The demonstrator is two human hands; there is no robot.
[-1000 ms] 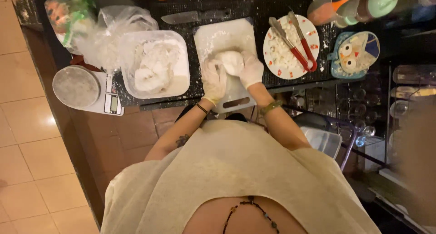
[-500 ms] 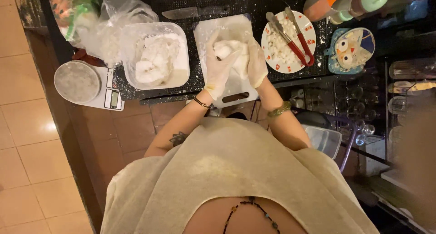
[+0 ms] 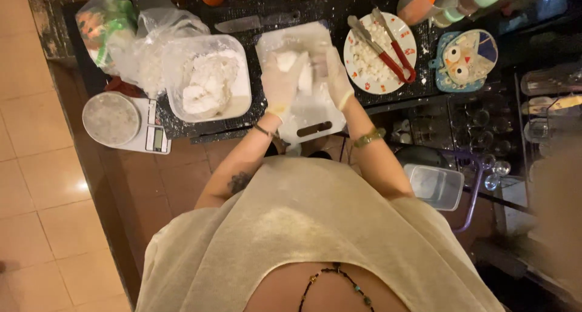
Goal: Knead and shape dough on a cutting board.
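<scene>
In the upper middle of the frame, the gloved left hand (image 3: 280, 82) and right hand (image 3: 335, 77) are pressed around a white dough lump (image 3: 292, 65) above the white cutting board (image 3: 315, 115). Its long axis cannot be told because of blur. A plate with red tongs (image 3: 388, 45) stands to the right.

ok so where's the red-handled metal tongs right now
In the head view the red-handled metal tongs lie across the round white plate, right of the white cutting board and left of the owl-shaped trivet.
</scene>
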